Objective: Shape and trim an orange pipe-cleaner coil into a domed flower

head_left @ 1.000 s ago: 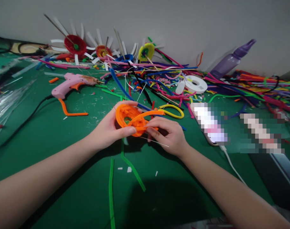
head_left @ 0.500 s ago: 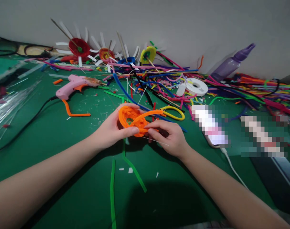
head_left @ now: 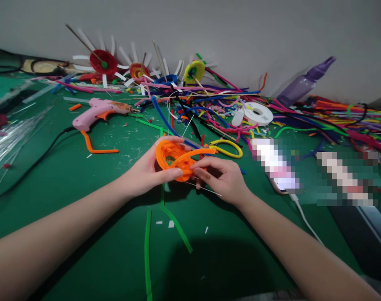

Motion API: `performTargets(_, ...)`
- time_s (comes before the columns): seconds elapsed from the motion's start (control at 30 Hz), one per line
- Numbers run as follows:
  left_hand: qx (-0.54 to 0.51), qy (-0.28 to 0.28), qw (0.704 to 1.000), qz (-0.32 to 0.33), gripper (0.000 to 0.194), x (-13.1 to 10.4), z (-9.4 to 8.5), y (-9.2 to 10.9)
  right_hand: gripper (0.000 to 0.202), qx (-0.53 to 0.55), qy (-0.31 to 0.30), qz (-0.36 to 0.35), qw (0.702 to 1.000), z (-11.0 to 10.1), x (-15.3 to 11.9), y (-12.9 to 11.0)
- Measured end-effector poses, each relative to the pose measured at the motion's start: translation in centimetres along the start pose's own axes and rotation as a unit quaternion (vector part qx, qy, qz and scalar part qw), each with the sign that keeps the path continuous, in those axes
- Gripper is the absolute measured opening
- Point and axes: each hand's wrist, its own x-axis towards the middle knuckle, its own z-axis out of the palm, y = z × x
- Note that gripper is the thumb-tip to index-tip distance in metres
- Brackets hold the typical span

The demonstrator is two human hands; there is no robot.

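Since previous frame, free end of orange strip [head_left: 198,154] had dipped slightly. Orange bowl [head_left: 160,156]: held above green table [head_left: 108,234], tilted, mouth toward my remote view; fuzzy, coiled-looking wall, small green patch [head_left: 170,159] inside; strip arched across mouth, tip projecting right. My left hand [head_left: 146,169] clasped left side, thumb on near rim, fingers curled behind. My right hand [head_left: 229,177]: thumb and forefinger clamped on right edge. White filament [head_left: 209,190] slanted below.
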Motion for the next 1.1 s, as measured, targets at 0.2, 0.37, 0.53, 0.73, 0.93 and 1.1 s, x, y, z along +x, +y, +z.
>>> performTargets(0.2, 0.017, 0.023, 1.0, -0.008, 0.057, -0.02, -0.22, -0.39, 0.007, 0.031, 0.016, -0.015, 0.999, 0.19, -0.15, 0.38)
performTargets(0.37, 0.009, 0.018, 1.0, -0.004, 0.053, 0.02, -0.07, -0.2, 0.005, 0.014, 0.008, -0.013, 1.0, 0.18, -0.16, 0.34)
performTargets(0.53, 0.027, 0.018, 0.999, -0.008, 0.052, 0.06, 0.24, 0.22, 0.007, -0.016, 0.01, -0.031, 0.999, 0.09, -0.23, 0.07)
performTargets(0.73, 0.043, 0.03, 0.999, -0.003, 0.049, 0.07, 0.33, 0.34, 0.01, -0.057, 0.012, -0.062, 0.996, 0.04, -0.23, 0.29)
performTargets(0.93, 0.037, 0.032, 0.999, 0.003, 0.048, 0.16, 0.25, 0.21, 0.011, -0.045, 0.001, -0.044, 0.998, 0.15, -0.31, 0.42)
performTargets(1.1, 0.039, 0.031, 0.999, -0.006, 0.05, 0.08, 0.15, 0.05, 0.006, -0.053, 0.003, -0.045, 0.998, 0.14, -0.29, 0.28)
